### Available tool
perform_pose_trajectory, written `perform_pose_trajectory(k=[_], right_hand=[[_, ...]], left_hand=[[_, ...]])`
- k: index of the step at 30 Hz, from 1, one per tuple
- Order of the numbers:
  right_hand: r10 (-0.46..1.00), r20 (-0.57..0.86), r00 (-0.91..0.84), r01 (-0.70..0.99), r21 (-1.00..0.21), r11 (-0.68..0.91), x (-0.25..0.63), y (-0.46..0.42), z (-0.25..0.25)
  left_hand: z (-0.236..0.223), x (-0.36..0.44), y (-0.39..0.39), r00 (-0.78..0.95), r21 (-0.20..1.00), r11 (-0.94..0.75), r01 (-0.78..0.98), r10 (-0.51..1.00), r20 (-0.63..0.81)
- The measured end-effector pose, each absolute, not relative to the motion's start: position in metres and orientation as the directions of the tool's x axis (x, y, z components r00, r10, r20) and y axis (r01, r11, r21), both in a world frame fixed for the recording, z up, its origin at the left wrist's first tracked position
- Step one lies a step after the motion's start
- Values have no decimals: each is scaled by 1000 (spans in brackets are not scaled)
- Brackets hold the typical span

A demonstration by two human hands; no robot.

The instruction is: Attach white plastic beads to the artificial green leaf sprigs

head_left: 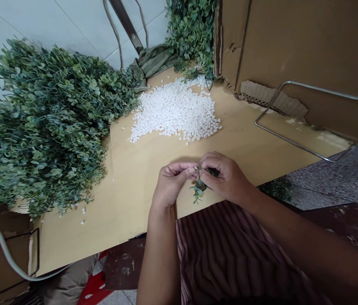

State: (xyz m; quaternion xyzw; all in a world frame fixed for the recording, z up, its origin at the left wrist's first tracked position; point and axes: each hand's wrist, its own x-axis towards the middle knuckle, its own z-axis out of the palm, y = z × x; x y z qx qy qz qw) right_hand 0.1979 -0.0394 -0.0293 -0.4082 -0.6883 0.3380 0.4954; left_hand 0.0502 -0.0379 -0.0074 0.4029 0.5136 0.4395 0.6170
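Note:
My left hand (170, 183) and my right hand (226, 178) meet above the near edge of a pale wooden board (128, 178). Both are closed in a pinch. My right hand grips a small green artificial sprig (198, 190), whose leaves hang down between the two hands. The fingertips of my left hand press against the sprig's top end, pinching something small and pale that I cannot make out. A heap of small white beads (175, 111) lies on the board beyond my hands.
A large pile of green artificial foliage (42, 123) covers the board's left side, with more foliage (191, 29) at the back. A cardboard box (293, 46) stands at the right with a metal wire frame (293, 144) before it. My striped lap (229, 258) is below.

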Motion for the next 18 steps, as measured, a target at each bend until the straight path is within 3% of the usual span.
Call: perform_pose_trajectory(k=[18], right_hand=[[891, 397, -222, 229, -867, 443, 201, -39, -27]], left_hand=[[-4, 51, -39, 124, 945, 299, -131, 951, -283]])
